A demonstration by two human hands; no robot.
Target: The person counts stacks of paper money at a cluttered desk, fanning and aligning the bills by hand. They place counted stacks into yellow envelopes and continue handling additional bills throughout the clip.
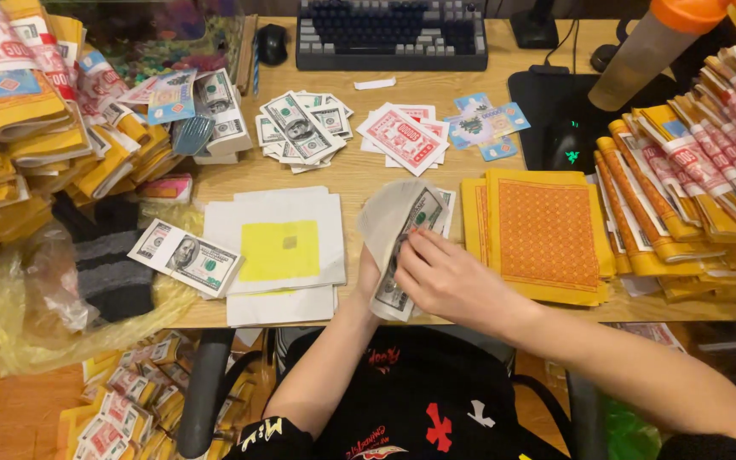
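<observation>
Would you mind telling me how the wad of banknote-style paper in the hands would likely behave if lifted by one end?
The wad of notes would probably flop: it already curves over the left hand. It looks light, being thin paper. Sheets may slide apart, since they fan under the right hand.

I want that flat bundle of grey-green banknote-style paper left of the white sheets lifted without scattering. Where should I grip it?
Probably pinch the grey-green banknote-style bundle at its left short end, coming from the left: that end overhangs the wooden table edge above the crumpled plastic bag, while its right end overlaps the white sheets.
</observation>
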